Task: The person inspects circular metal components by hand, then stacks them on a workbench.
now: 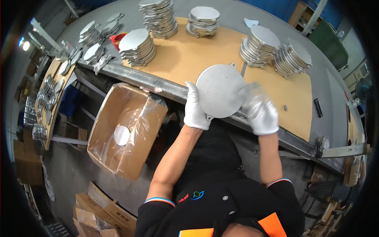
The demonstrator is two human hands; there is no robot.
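Grey metal disc (220, 91) held mid-frame above counter (189, 55) edge.
Left hand (195, 108) gripped disc's left rim; right hand (260, 112), blurred, closed on right rim; lined carton (126, 130) lower left.

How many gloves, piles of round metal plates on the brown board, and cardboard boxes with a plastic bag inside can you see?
White gloves on the hands: 2, left hand and right hand
Stacks of metal discs on the brown board: 5, such as this stack
Open cardboard box lined with plastic: 1
Total: 8
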